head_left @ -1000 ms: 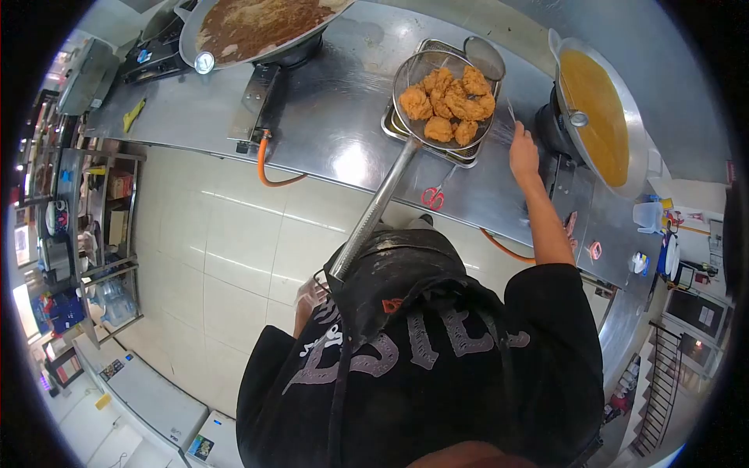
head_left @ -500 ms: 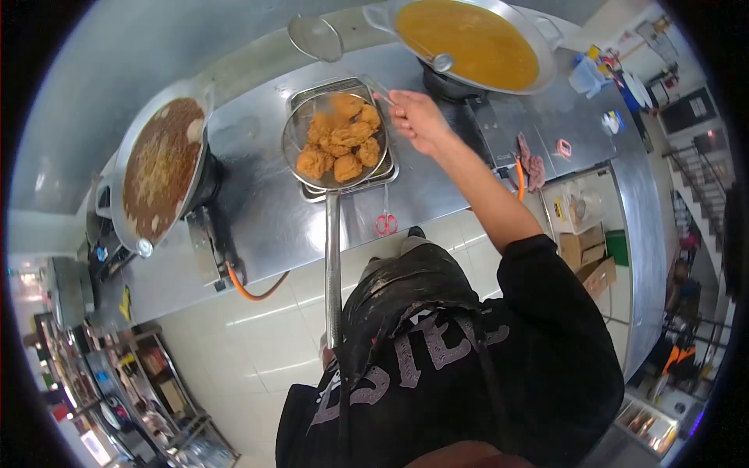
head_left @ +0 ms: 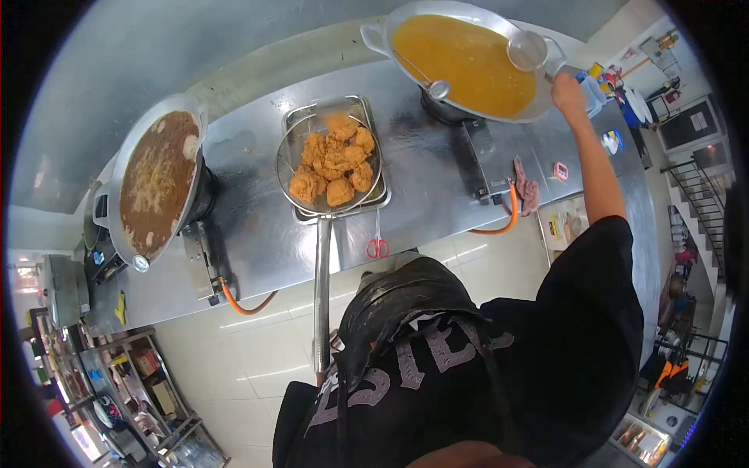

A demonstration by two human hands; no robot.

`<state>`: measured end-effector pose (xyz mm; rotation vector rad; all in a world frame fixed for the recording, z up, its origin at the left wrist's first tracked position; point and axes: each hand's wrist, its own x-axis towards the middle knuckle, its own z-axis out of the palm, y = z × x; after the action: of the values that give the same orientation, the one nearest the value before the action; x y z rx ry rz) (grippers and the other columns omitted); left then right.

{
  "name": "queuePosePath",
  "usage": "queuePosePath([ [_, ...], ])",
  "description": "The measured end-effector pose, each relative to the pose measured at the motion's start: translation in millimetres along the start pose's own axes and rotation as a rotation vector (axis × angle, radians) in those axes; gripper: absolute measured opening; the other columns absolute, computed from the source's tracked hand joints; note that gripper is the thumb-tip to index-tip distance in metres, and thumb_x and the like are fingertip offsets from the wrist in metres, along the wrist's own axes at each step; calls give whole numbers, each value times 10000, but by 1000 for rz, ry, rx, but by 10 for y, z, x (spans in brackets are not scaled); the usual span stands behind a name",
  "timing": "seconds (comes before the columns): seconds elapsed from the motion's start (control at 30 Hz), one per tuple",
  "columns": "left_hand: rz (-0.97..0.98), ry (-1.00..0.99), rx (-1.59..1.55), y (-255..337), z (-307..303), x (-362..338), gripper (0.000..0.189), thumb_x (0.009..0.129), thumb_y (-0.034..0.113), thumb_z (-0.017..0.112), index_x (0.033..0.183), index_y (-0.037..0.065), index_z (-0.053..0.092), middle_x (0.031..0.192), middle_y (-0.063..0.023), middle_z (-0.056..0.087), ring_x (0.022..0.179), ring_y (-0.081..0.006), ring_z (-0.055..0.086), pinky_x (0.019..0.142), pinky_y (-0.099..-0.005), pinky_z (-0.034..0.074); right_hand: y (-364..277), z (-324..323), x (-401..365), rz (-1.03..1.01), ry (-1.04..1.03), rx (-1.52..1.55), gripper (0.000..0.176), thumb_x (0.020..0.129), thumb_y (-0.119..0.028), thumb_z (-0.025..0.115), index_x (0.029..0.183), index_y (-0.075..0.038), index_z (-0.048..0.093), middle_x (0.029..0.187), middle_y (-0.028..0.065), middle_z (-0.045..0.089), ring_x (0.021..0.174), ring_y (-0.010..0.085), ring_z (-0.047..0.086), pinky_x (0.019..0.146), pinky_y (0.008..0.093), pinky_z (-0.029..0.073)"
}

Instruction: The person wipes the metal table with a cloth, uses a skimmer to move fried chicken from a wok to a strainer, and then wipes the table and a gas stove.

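My right hand [head_left: 568, 93] is closed round the handle of a small mesh skimmer [head_left: 527, 51], which is over the right edge of a wok of yellow oil [head_left: 460, 58]. A large round strainer [head_left: 290, 185] heaped with browned fried pieces [head_left: 337, 160] is over a wire rack tray [head_left: 380, 195]. Its long handle [head_left: 322, 296] runs past the counter's front edge to my left hand [head_left: 320, 379], of which only a sliver shows at the handle's end. A thermometer [head_left: 438, 90] leans in the yellow oil.
On the left, a second wok [head_left: 156, 183] holds dark, frothy oil with a thermometer [head_left: 140, 264]. Red-handled scissors [head_left: 378, 248] lie by the counter's front edge. Burners with orange hoses [head_left: 507, 218], a crumpled cloth [head_left: 527, 187] and a small red timer [head_left: 560, 171] are also there.
My right hand has carried the small skimmer from above the strainer rightward to the far side of the yellow oil wok. The large strainer still holds the fried pieces.
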<state>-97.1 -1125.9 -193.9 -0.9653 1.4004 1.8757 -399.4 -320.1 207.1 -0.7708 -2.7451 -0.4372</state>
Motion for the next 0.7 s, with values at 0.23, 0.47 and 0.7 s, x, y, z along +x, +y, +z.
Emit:
queuePosePath([
  [0.23, -185, -76, -189, -265, 243, -29, 383, 898, 308, 508, 1142, 15, 468, 1009, -172, 564, 840, -279, 585, 763, -380, 466, -524, 420, 372, -169, -196, 277, 275, 846, -246, 536, 834, 13, 629, 812, 219, 643, 780, 374, 623, 700, 477, 474],
  [0.47, -255, -186, -305, -596, 116, 282, 514, 911, 371, 503, 1260, 4, 414, 1149, -203, 546, 953, -300, 587, 859, -402, 469, -927, 361, 383, -121, -400, 839, 369, 886, -305, 537, 650, -23, 573, 567, 33, 523, 492, 126, 480, 484, 305, 380],
  [0.7, -105, 108, -74, -160, 562, 85, 567, 927, 412, 484, 1292, -19, 427, 1265, -187, 511, 991, -301, 592, 901, -407, 465, -899, 79, 388, 19, -610, 1207, 260, 906, -306, 541, 779, -80, 572, 603, -33, 459, 475, 43, 375, 408, 229, 268],
])
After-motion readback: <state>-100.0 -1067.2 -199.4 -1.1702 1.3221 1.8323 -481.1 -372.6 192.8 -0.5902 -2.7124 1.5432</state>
